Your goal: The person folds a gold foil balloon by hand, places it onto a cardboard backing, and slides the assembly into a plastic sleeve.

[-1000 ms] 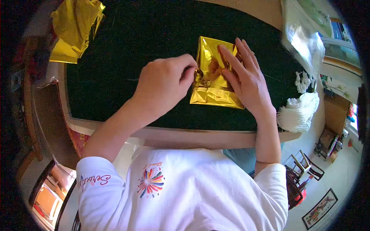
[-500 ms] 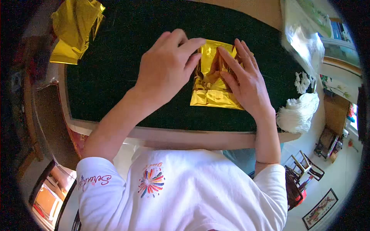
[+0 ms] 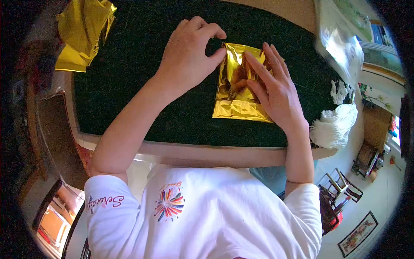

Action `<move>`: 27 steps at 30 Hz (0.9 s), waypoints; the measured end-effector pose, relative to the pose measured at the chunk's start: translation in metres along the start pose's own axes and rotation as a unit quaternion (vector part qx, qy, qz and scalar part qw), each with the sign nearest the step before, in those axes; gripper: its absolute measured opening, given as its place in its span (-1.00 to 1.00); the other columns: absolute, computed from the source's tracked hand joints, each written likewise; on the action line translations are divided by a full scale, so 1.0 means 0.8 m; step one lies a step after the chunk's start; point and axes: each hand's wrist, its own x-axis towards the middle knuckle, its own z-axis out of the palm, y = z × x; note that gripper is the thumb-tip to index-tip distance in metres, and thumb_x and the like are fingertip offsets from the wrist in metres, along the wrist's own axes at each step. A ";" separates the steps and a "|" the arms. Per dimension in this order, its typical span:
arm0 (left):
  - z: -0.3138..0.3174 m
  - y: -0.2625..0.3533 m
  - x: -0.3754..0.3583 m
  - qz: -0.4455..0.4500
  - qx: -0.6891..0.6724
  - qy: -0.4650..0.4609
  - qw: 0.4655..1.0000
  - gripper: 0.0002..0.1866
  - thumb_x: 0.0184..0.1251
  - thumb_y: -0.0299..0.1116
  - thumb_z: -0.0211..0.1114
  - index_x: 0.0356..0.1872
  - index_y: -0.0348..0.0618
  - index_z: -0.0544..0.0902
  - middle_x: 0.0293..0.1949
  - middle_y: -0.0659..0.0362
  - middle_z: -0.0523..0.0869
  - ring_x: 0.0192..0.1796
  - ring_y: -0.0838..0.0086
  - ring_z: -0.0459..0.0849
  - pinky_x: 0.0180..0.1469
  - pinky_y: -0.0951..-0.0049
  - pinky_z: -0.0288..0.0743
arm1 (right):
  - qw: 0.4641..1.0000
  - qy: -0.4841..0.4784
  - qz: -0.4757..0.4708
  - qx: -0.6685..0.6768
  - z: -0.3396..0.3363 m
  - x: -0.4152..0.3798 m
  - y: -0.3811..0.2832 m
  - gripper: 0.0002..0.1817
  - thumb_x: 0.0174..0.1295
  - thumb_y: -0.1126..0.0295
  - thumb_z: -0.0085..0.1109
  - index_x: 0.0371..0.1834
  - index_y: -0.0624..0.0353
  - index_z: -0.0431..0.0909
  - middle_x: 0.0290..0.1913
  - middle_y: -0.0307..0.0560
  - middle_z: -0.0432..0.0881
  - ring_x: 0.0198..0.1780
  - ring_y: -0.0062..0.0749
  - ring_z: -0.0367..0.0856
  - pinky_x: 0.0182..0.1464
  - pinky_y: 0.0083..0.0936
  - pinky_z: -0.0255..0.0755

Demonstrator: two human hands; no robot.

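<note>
Left forearm: the person's left forearm (image 3: 129, 125) slants up and inward from the white sleeve, crossing the pale table edge (image 3: 215, 156) with the elbow bent outward.
Left hand: the left hand (image 3: 186, 54) is arched, back turned up, just over the dark green cloth (image 3: 129, 82).
Left fingers: the index finger is hooked, with a clear gap between it and the thumb; the other fingers curl near it, partly hidden. The thumb tip is at the upper left edge of the foil pouch; whether it touches cannot be told.
Right forearm: the right forearm (image 3: 299, 151) rises nearly straight over the table edge.
Right hand: the right hand (image 3: 279, 93) lies palm down across the right side of the pouch, wrist low.
Right fingers: extended and spread, the thumb and index finger splayed over the foil, the others pointing up past its right edge.
Gold foil pouch (image 3: 237, 102): flat on the cloth, right of the middle, with a crinkled band along the edge nearest the person.
Gold foil pieces (image 3: 82, 32): at the far left corner, well apart from both hands.
White yarn hank (image 3: 333, 128): at the right table edge, beyond the right forearm.
Clear plastic bag (image 3: 340, 52): at the far right.
</note>
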 end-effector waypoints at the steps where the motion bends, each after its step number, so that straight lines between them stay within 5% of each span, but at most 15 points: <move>1: 0.001 0.000 -0.001 0.000 0.000 -0.001 1.000 -0.73 0.06 -0.38 0.42 -0.17 -0.05 0.66 -0.23 0.15 0.60 -0.05 0.23 0.59 0.07 0.24 0.49 | 1.000 0.000 0.001 0.001 0.000 0.000 0.000 -0.44 0.28 0.32 0.22 0.38 -0.15 0.41 0.48 0.16 0.21 0.47 0.07 0.19 0.39 -0.19 0.27; 13: 0.013 -0.009 0.000 0.076 0.012 0.059 0.995 -0.84 0.11 -0.46 0.35 -0.26 -0.05 0.65 -0.22 0.15 0.59 -0.05 0.20 0.58 0.04 0.24 0.50 | 1.000 0.000 -0.003 0.001 -0.001 0.001 0.002 -0.44 0.25 0.33 0.25 0.37 -0.17 0.43 0.48 0.16 0.21 0.48 0.05 0.19 0.39 -0.21 0.27; 19: 0.002 -0.002 -0.010 0.127 -0.003 0.045 0.991 -0.70 0.16 -0.39 0.36 -0.05 -0.05 0.69 0.01 0.19 0.66 0.12 0.23 0.56 0.13 0.24 0.47 | 1.000 -0.004 -0.001 0.004 -0.004 0.001 0.000 -0.44 0.26 0.31 0.25 0.37 -0.18 0.44 0.48 0.14 0.21 0.49 0.04 0.18 0.39 -0.21 0.27; 21: 0.005 -0.002 -0.017 0.157 0.098 0.020 0.982 -0.64 0.17 -0.31 0.36 0.03 -0.01 0.68 0.10 0.23 0.66 0.22 0.27 0.52 0.21 0.18 0.40 | 1.000 -0.006 0.001 0.006 -0.003 0.000 0.000 -0.44 0.26 0.31 0.25 0.36 -0.18 0.44 0.48 0.14 0.21 0.49 0.04 0.18 0.39 -0.20 0.27; 27: -0.001 0.000 -0.022 0.162 0.166 0.015 0.973 -0.61 0.14 -0.24 0.39 0.04 0.02 0.67 0.16 0.25 0.63 0.28 0.26 0.47 0.27 0.12 0.33 | 1.000 0.001 -0.003 0.009 -0.001 0.000 0.000 -0.46 0.27 0.31 0.24 0.36 -0.17 0.45 0.48 0.14 0.21 0.48 0.04 0.19 0.39 -0.20 0.27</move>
